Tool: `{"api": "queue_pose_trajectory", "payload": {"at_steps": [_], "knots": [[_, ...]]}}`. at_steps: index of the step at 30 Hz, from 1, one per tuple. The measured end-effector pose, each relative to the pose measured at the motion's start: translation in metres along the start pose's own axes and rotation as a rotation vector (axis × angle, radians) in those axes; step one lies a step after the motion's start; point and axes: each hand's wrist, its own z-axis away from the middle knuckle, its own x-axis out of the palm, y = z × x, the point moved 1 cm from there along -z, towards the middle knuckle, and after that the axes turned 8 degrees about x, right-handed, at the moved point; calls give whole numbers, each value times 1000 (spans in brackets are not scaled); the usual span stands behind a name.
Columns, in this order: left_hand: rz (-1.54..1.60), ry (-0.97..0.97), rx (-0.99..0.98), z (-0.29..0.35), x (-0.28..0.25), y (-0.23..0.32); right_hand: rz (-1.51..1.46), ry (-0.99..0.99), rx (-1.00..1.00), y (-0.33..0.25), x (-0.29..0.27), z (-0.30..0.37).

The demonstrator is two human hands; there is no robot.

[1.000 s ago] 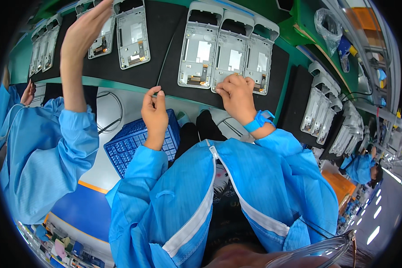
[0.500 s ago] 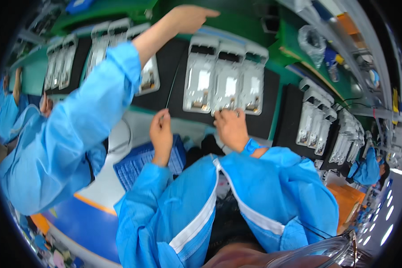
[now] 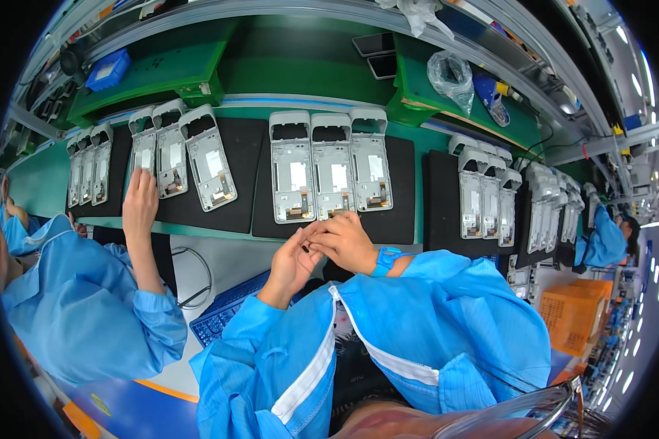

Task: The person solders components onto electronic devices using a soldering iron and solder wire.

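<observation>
Three pale grey device housings, the left one (image 3: 293, 175), the middle one (image 3: 332, 174) and the right one (image 3: 371, 168), lie side by side on a black mat (image 3: 401, 190) before me. Just off their lower ends, my hands meet. My left hand (image 3: 289, 269) is half turned up, its fingers drawn together on a small black piece (image 3: 304, 249). My right hand (image 3: 345, 244) has its fingers bent and pressed to the left fingertips, closest to the middle housing. Whatever lies between the right fingertips is hidden.
A co-worker's hand (image 3: 140, 201) is at similar housings (image 3: 170, 150) on my left. More housings (image 3: 483, 194) stand to the right. Behind rise green shelves (image 3: 150, 77) with a blue box (image 3: 108, 69), a clear plastic bag (image 3: 450, 77) and two dark flat devices (image 3: 377, 55). A blue basket (image 3: 223, 307) is below.
My right hand has left the middle housing's lower end and joined my left hand, which moved right. The co-worker's outstretched arm has drawn back to the left housings. The view has shifted.
</observation>
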Motion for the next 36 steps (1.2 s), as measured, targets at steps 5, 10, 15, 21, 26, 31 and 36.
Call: {"api": "queue_pose_trajectory", "payload": {"at_steps": [5,10,15,21,26,31,36], "knots": [[75,21,-56,2,-4,2,-35,-68,-27,0,-4,-3],[25,-10,61,5,-9,4,-117,-176,16,8,1,-9],[-53,28,128,10,-10,13,-550,-272,361,9,11,-15],[-313,129,131,16,-10,26,-1120,-252,758,8,15,-22],[-330,122,146,19,-9,24,-491,-124,278,3,17,-19],[-379,159,184,21,-14,22,-309,-114,98,0,24,-16],[-267,184,224,19,-20,21,-680,-159,396,-3,33,-19]]}}
